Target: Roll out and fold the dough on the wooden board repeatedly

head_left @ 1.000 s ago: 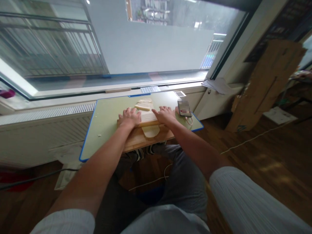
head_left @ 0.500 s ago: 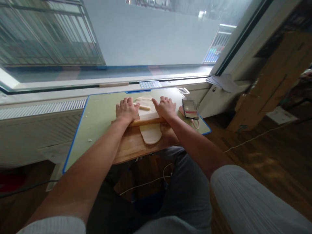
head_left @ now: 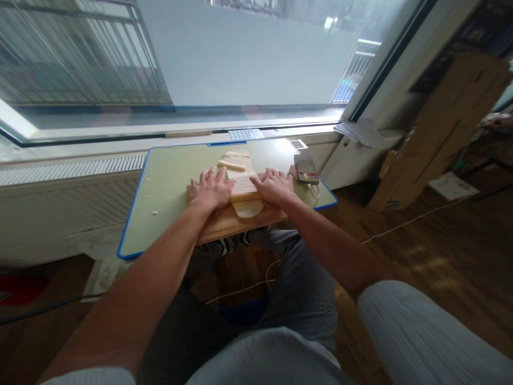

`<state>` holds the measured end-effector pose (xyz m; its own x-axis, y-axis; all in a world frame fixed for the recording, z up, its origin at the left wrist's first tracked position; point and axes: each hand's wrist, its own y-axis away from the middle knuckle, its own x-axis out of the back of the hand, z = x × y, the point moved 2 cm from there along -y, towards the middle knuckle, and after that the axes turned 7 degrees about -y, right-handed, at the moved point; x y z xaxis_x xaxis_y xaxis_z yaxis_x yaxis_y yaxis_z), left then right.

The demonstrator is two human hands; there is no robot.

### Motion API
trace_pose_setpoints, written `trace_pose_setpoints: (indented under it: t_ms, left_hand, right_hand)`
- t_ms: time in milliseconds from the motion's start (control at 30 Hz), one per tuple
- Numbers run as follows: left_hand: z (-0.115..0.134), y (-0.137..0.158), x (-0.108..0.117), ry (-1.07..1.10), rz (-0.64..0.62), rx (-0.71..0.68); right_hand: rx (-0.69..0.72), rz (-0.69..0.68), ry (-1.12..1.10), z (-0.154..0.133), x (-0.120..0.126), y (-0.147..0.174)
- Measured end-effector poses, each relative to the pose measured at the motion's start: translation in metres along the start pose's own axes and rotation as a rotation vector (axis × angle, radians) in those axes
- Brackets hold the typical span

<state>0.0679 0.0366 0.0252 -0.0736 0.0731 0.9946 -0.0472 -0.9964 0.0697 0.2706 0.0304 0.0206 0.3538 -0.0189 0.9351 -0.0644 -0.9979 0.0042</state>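
A wooden rolling pin lies crosswise over a long, thin sheet of pale dough. My left hand presses on the pin's left part, palm down and fingers stretched forward. On its right part rests my right hand, also flat, with the thumb pointing inward toward the dough. A rounded end of the sheet sticks out on my side of the pin. Beyond the pin, the far end looks wrinkled, and a narrow pale strip lies across it. Under everything is a wooden board, partly covered by my hands and forearms.
The board sits on a small green table with a blue edge. A phone-like device, partly blurred out, lies at the right with a looped cord. Behind are a radiator and a window sill; a large cardboard piece leans at right.
The rolling pin has come nearer to me along the dough, so less of the sheet shows on my side. Both hands have moved with it, and the view has shifted slightly.
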Motion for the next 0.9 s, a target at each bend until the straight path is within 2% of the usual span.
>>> trace_pose_setpoints:
  t_ms: [300, 433, 600, 700, 900]
  left_hand:
    - [-0.001, 0.084, -0.021, -0.04, 0.202, -0.097]
    - [0.0, 0.103, -0.027, -0.058, 0.278, -0.093]
    - [0.001, 0.08, -0.021, -0.076, 0.229, -0.088]
    - [0.002, 0.052, -0.012, -0.08, 0.192, -0.065]
    - [-0.001, -0.01, -0.001, 0.006, 0.032, 0.023]
  right_hand:
    - [0.086, 0.173, 0.044, 0.004, -0.008, 0.087]
    - [0.058, 0.236, 0.033, 0.006, -0.015, 0.106]
    - [0.021, 0.209, 0.019, -0.002, -0.01, 0.079]
    - [0.007, 0.152, 0.005, -0.006, -0.003, 0.048]
    - [-0.03, 0.026, -0.053, -0.011, 0.004, -0.013]
